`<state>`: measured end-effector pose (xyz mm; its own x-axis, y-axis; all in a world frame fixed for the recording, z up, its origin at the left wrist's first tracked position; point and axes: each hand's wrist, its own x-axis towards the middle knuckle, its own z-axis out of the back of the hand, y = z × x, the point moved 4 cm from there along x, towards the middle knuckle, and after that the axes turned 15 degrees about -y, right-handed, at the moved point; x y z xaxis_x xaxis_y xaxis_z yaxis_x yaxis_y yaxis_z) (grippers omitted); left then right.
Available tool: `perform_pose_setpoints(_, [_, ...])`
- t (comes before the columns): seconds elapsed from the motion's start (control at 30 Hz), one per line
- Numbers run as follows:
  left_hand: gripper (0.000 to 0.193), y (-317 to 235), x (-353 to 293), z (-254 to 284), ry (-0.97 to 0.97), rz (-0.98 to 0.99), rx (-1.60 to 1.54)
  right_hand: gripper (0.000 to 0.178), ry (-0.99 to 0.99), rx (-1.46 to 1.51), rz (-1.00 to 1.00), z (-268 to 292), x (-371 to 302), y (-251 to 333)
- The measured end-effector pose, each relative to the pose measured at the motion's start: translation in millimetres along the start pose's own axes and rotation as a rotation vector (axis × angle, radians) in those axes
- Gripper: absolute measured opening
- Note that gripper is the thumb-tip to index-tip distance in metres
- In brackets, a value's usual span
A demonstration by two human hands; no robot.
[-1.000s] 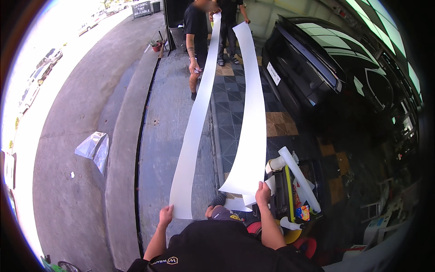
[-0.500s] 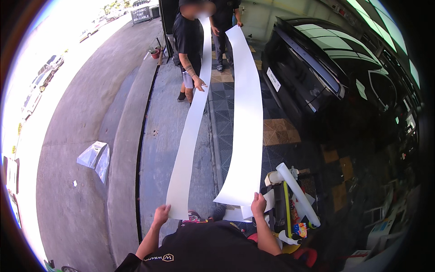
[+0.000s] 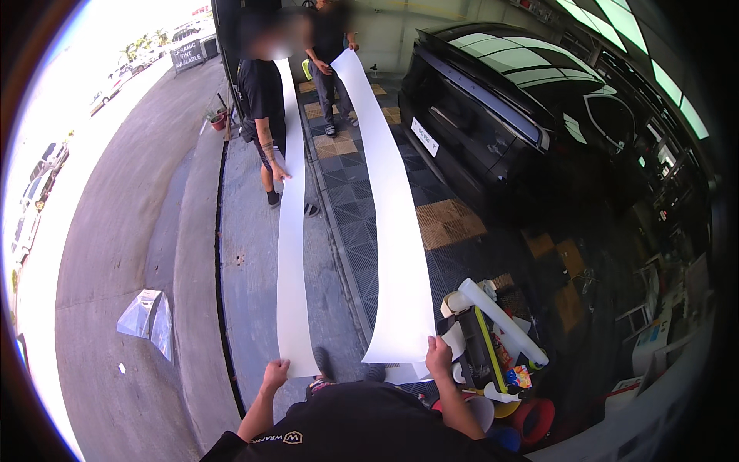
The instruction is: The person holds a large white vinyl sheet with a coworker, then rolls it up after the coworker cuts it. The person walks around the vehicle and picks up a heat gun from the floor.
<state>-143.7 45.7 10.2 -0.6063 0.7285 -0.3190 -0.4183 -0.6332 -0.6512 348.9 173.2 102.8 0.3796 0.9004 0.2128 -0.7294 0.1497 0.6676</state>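
Two long white film strips stretch away from me over the floor. My left hand (image 3: 274, 376) grips the near end of the left strip (image 3: 291, 231). My right hand (image 3: 438, 356) grips the near end of the right strip (image 3: 389, 215), which is wider and sags a little. At the far end a person in black (image 3: 262, 100) holds the left strip, and a second person (image 3: 327, 46) holds the right one. Both strips hang above the ground between us.
A black car (image 3: 508, 115) is parked to the right on dark and orange floor tiles. Beside my right hand stands a bin of rolled film and tubes (image 3: 493, 339). A crumpled clear plastic sheet (image 3: 146, 319) lies on the concrete at left. A kerb runs along the driveway.
The view has tilted, and the two people at the far end appear closer. My hands keep hold of the strip ends, now a little lower in view.
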Motion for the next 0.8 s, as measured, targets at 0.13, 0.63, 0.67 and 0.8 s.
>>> perform_pose_setpoints(0.13, [0.041, 9, 31, 9, 0.004, 0.05, -0.023, 0.035, 0.012, -0.017, 0.016, 2, -5, 26])
perform_pose_setpoints(0.63, [0.042, 39, 132, -41, 0.06, -0.023, -0.002, 0.035, 0.064, 0.185, -0.144, 66, 7, 149])
perform_pose_setpoints(0.67, [0.041, 42, 137, -44, 0.097, 0.074, -0.023, 0.035, 0.061, 0.212, -0.161, 67, 6, 155])
perform_pose_setpoints(0.8, [0.036, 51, 159, -43, 0.223, 0.087, 0.016, 0.034, 0.088, 0.369, -0.277, 66, 0, 169])
